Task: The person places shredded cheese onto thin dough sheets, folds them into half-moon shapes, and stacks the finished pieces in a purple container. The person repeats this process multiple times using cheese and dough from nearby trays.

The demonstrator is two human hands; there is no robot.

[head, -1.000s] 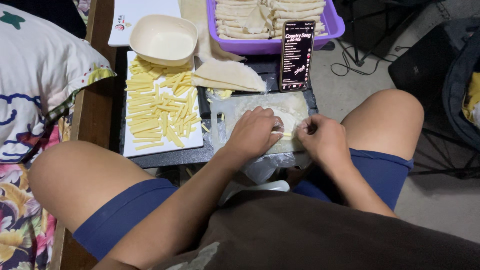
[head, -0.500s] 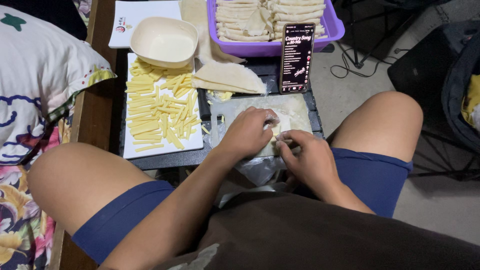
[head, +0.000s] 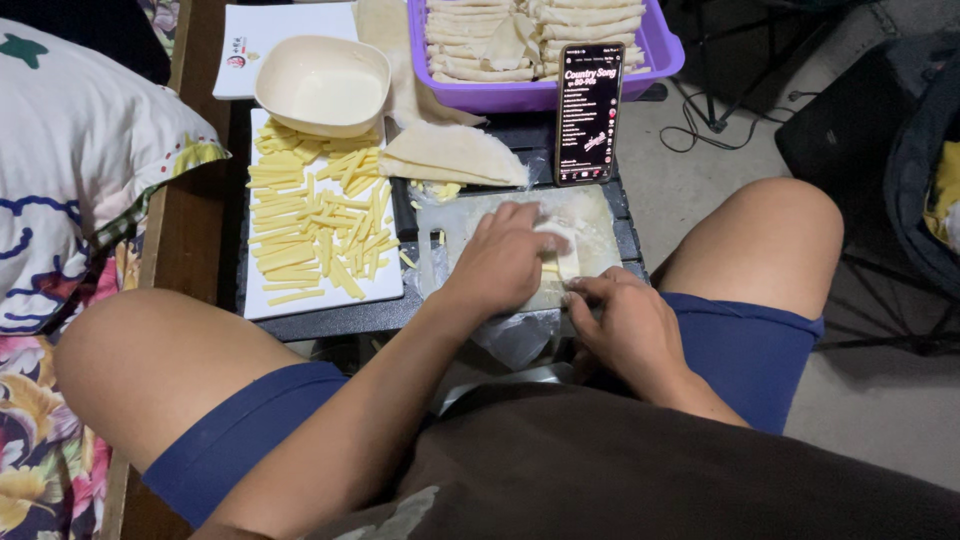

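You are pressing your left hand flat on the thin wrapper lying on the table, while your right hand fingers are pinching its near edge; it looks soft and tearable, so you are better holding the edges lightly.

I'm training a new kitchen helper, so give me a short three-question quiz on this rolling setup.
1. True or false: the left hand presses on the wrapper.
2. What lies on the white board?
A. cheese sticks
B. sliced carrots
C. noodles
3. What colour is the tub holding the finished rolls?

Key: 1 true; 2 A, cheese sticks; 3 purple.
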